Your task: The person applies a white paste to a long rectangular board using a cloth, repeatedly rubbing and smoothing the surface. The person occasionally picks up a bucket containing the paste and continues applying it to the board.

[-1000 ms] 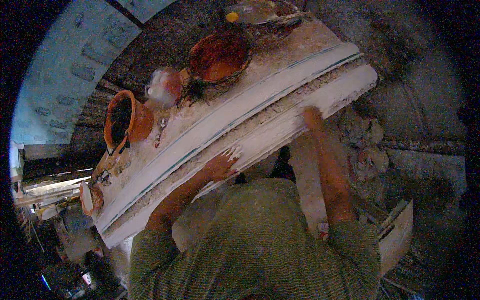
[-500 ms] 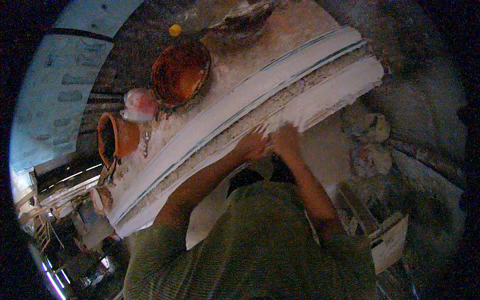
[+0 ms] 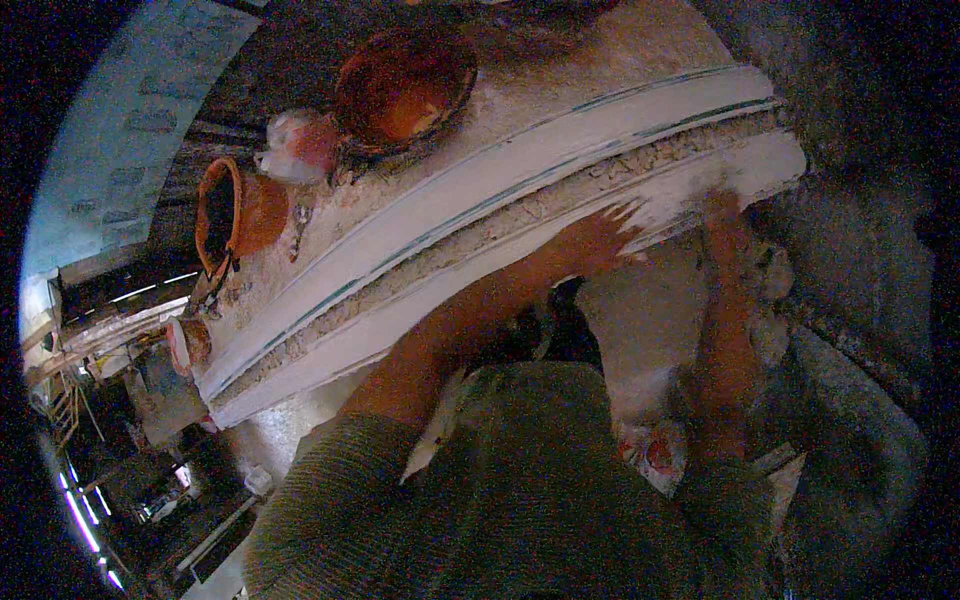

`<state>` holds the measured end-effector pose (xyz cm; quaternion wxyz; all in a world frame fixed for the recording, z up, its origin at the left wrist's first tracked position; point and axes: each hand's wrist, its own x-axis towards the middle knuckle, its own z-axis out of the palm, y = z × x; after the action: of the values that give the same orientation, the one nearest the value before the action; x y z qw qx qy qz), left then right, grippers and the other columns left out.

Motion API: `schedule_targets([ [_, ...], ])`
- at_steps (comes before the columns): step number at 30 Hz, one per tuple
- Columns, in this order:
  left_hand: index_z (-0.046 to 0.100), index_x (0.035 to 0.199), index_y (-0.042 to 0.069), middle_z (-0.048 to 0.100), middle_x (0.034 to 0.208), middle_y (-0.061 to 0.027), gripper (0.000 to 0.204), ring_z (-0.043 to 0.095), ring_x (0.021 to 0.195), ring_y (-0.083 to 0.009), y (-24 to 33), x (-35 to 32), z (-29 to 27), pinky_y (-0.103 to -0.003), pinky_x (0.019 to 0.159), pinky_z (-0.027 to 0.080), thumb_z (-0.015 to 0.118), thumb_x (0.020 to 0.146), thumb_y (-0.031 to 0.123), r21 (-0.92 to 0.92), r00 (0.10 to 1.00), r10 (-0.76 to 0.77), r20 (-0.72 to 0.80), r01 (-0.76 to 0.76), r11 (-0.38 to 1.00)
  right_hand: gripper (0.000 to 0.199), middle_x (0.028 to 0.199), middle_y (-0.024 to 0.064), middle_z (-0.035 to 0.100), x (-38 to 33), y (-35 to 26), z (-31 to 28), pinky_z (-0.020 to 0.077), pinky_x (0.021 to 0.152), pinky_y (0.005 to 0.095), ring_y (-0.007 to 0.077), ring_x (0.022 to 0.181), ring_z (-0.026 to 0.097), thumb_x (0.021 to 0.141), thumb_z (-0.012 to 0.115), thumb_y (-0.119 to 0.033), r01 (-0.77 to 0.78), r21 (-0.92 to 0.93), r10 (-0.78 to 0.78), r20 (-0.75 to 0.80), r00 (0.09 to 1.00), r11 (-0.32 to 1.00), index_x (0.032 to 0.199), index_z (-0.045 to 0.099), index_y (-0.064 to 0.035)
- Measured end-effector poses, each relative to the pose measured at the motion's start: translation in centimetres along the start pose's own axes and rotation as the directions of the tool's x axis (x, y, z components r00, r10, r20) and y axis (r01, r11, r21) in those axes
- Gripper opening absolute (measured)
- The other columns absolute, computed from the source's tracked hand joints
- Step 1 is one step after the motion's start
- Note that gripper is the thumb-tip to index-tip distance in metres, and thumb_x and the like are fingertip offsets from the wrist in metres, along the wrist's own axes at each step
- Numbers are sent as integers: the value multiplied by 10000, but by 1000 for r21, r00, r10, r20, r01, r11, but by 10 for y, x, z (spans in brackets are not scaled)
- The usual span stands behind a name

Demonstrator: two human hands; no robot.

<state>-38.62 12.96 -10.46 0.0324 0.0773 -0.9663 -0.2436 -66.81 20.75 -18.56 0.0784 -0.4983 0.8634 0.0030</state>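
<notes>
Two bare hands rest on a long white plaster moulding (image 3: 480,215) that lies slantwise across a rough, dusty counter (image 3: 640,40), running from the lower left up to the upper right. The left hand (image 3: 600,232) lies flat on the near strip of the moulding, palm down, its fingers spread wide and pressed on the wet white surface; it holds nothing. The right hand (image 3: 722,215) is at the near edge of the moulding close to its right end, just beside the left hand but apart from it; it is smeared with white and blurred, so I cannot tell whether its fingers are spread or curled. The moulding shows a smooth white band along its far side with thin dark lines, a coarse grey groove down the middle, and a white strip along the near side. Behind it on the counter stands an orange bowl (image 3: 405,85), round and open at the top, with a crumpled whitish bag (image 3: 295,145) just beside it on the left. Farther left an orange bucket (image 3: 232,212) lies tipped on its side near the counter's edge. The person's green knitted sleeves (image 3: 330,490) fill the lower part of the view
</notes>
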Motion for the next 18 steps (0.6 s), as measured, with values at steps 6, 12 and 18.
schedule_targets([
  [6,411,1540,42,249,1640,-307,711,240,1532,-453,-28,-248,-17,-507,1256,242,423,1055,561,30,968,-106,228,102,994,444,1206,238,679,-169,-186,-2,506,962,572,431,1140,640,911,607,-356,328,37,-329,174,928,944,1140,726,6],
  [12,404,1546,37,248,1636,-319,685,263,1520,-464,-24,-403,-50,-521,1235,286,462,1053,508,178,798,-447,405,410,894,458,1216,238,673,-112,-118,-37,503,974,581,439,1147,636,933,589,-366,239,-80,-230,108,967,968,1164,716,7],
  [18,413,1547,61,250,1631,-330,759,286,1505,-482,-32,-388,-66,-538,1236,272,488,1009,591,159,830,-439,344,409,899,471,1227,238,666,-51,-52,-62,500,986,590,447,1154,632,955,570,-376,135,10,-136,97,986,991,1189,706,9],
])
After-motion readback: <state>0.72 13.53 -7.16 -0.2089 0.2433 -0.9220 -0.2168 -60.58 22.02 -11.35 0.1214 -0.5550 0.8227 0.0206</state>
